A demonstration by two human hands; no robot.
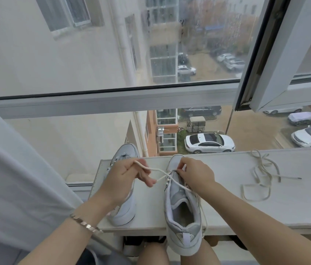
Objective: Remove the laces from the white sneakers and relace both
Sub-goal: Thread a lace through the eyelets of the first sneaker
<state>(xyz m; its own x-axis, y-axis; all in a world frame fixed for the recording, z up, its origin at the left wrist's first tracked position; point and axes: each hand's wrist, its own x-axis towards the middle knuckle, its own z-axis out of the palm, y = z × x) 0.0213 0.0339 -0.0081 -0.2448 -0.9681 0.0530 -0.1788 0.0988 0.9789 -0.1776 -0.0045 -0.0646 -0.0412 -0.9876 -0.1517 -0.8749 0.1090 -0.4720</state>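
Note:
Two white sneakers stand on a white shelf (227, 207) at the window. The right sneaker (183, 211) points away from me, its heel hanging over the shelf's near edge. A cream lace (158, 172) runs from its front eyelets to my left hand (126, 176), which grips the lace end above the left sneaker (124, 209). My right hand (194, 173) pinches the lace at the right sneaker's front eyelets. Another lace strand trails down that shoe's right side. A second, loose lace (261, 178) lies tangled on the shelf to the right.
Large window panes (112, 44) rise just behind the shelf, with an opened sash (277, 54) at the upper right. A pale curtain (17, 169) hangs at the left. My knees and dark items sit under the shelf's near edge.

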